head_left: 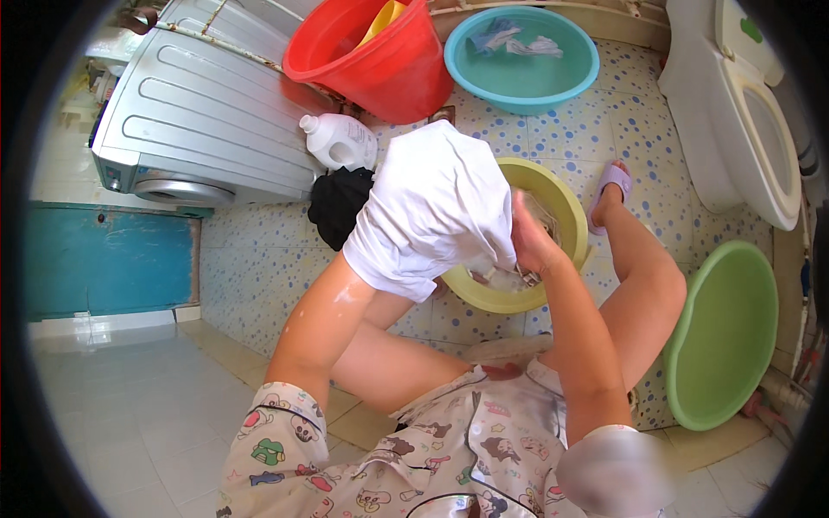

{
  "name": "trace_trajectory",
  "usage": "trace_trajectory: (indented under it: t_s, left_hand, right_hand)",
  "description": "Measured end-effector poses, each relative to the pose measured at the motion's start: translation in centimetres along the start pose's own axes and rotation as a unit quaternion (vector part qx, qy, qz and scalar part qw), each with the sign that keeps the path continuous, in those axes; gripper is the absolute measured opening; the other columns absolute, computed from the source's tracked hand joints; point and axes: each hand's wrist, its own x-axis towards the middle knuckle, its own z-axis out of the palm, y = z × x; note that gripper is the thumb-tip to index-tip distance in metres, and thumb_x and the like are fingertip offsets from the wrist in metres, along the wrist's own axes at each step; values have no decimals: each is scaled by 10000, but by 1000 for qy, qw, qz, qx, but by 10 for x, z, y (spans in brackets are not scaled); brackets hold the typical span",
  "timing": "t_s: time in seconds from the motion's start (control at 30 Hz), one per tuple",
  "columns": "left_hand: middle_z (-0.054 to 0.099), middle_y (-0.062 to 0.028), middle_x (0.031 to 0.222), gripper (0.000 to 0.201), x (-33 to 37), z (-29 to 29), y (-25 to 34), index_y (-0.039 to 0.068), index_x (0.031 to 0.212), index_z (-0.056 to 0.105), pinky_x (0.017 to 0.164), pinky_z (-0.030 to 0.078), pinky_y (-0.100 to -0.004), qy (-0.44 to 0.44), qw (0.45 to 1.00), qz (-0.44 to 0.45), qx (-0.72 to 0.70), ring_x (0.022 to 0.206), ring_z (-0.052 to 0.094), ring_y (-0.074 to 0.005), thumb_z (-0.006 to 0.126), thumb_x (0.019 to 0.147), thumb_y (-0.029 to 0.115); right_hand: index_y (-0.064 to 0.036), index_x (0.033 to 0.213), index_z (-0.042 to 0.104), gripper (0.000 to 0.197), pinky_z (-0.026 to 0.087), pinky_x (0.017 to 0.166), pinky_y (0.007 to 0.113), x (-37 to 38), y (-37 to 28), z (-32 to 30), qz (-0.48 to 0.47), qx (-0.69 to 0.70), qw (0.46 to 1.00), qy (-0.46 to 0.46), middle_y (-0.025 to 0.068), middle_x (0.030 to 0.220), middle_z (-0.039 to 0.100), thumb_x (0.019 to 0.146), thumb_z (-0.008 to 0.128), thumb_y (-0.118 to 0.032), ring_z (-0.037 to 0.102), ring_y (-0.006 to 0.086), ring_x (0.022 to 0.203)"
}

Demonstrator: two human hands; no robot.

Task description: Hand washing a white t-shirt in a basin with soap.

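A white cloth garment [440,194], perhaps a shirt, is draped over my left forearm [315,324] and covers my left hand completely, so its fingers are hidden. At the garment's right edge, my right hand [533,237] is closed on the fabric, with part of its fingers out of sight. Both hands are above a yellow-green basin [566,203] on the floor. In that basin are water with suds and some items I cannot make out. Wet streaks or suds show on my left forearm.
A dark cloth [338,203] and a white detergent bottle [339,141] are beside the washing machine [216,95]. Farther back stand a red tub [380,73] and a turquoise basin [522,82] with cloths in it. A green basin [724,337] and a toilet [734,112] are at right.
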Motion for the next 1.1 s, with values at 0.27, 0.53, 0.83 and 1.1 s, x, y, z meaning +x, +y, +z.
trace_trajectory:
  t_s: [0.27,0.53,0.83,1.1]
  left_hand:
    - [583,-110,917,298,-15,-17,-5,51,941,577,798,416,-285,5,993,12,120,867,547,-215,611,678,186]
    - [588,-106,895,280,-34,-20,-7,62,911,595,788,416,-281,-4,979,30,199,852,548,-220,621,658,179]
    - [565,-91,991,353,-21,-19,9,53,1010,544,846,375,-265,-66,966,80,238,925,522,-198,610,689,184]
    - [544,-78,1077,419,-25,-21,19,44,1098,500,897,338,-250,-111,944,105,294,990,499,-177,601,718,189]
  right_hand:
    - [-27,1113,451,356,447,808,273,-18,-26,5,-138,-32,990,20,76,1044,548,825,542,-215,552,155,898]
    - [-46,1080,469,291,447,776,284,-32,-45,-19,-230,-31,969,79,59,1008,555,863,477,-240,548,151,887]
    - [-89,1240,328,434,402,882,352,-57,-42,-16,-160,-9,987,30,77,1182,457,890,380,-339,469,199,1064]
    - [-21,1254,268,491,405,873,348,-65,-28,-26,-180,1,983,43,114,1196,424,888,397,-323,460,199,1063]
